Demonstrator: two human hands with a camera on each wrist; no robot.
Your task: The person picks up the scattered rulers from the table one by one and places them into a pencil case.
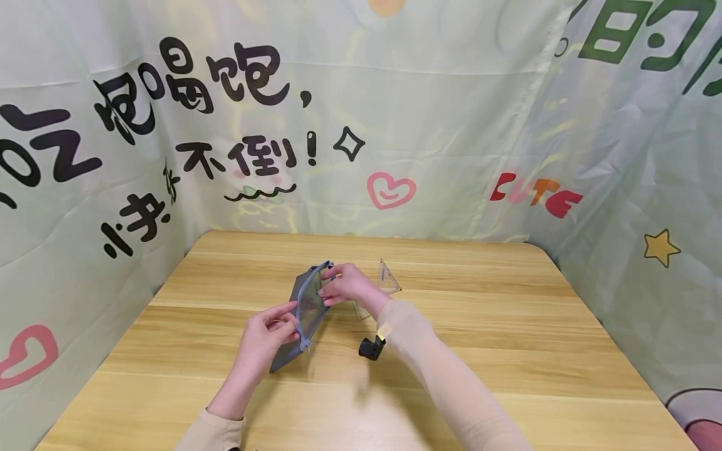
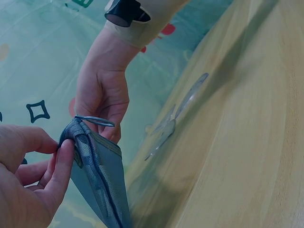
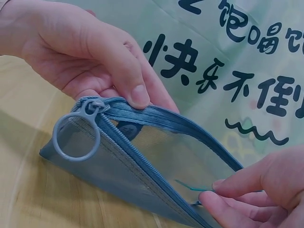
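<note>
The left hand (image 1: pixel 269 335) pinches the zip end of one grey mesh pouch (image 1: pixel 304 313), held open above the desk (image 1: pixel 507 351), while the right hand's fingers (image 3: pixel 247 183) pinch its far end and a thin clear piece at the mouth. I judge that piece could catch on the zip. Behind lie perhaps two clear set squares (image 1: pixel 389 279).

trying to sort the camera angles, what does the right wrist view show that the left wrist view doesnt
Only the right wrist view shows the ring zipper pull face-on, the pouch's open mouth, and black characters on the backdrop. Only the left wrist view shows the clear plastic rulers lying on the wooden table and the black wrist camera on the right arm. Both show the blue-grey mesh pouch, pinched by the left hand at the zipper end and by the right hand at the other.
</note>
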